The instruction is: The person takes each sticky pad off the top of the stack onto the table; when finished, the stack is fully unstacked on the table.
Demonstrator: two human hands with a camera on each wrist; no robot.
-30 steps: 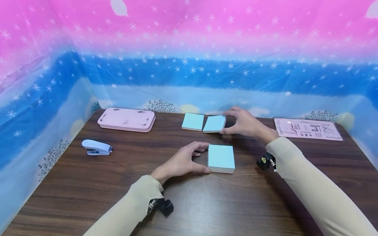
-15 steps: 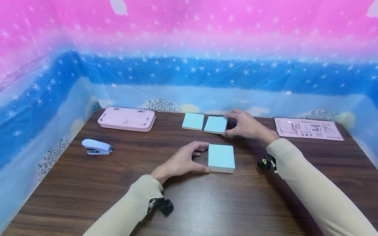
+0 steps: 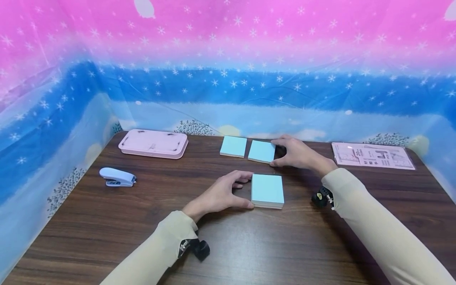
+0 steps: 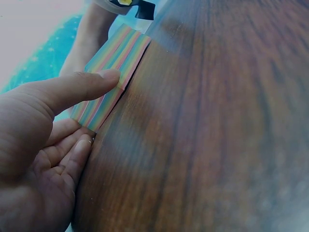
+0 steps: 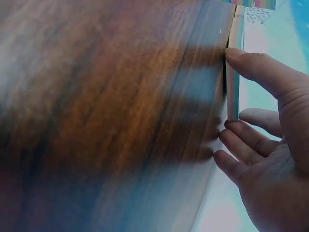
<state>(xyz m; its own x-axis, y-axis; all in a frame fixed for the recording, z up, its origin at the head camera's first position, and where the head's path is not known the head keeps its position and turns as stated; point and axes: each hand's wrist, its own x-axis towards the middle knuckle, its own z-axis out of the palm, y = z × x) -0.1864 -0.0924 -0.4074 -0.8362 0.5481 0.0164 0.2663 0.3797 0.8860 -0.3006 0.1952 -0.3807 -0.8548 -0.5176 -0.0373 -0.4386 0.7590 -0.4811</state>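
Note:
A stack of light blue sticky note pads (image 3: 267,188) lies at the middle of the table; its rainbow-striped sides show in the left wrist view. My left hand (image 3: 221,194) holds the stack by its left end, thumb on the near side and fingers at the far side. Farther back, my right hand (image 3: 298,152) pinches a single sticky note pad (image 3: 261,151) at its right end between thumb and fingers. That pad's thin striped edge shows in the right wrist view, low over the wood. Just left of it lies another light blue pad (image 3: 233,146), with a narrow gap between them.
A pink flat case (image 3: 153,143) lies at the back left of the brown wooden table (image 3: 160,174). Nearer on the left stands a pale blue stapler (image 3: 117,177). At the back right is a pink printed packet (image 3: 372,156). A snowflake-patterned cloth (image 3: 213,87) hangs behind.
The right hand has shifted its pad slightly right and nearer, turning it a little. The gap to the pad on its left is wider. My left hand and the stack have stayed put.

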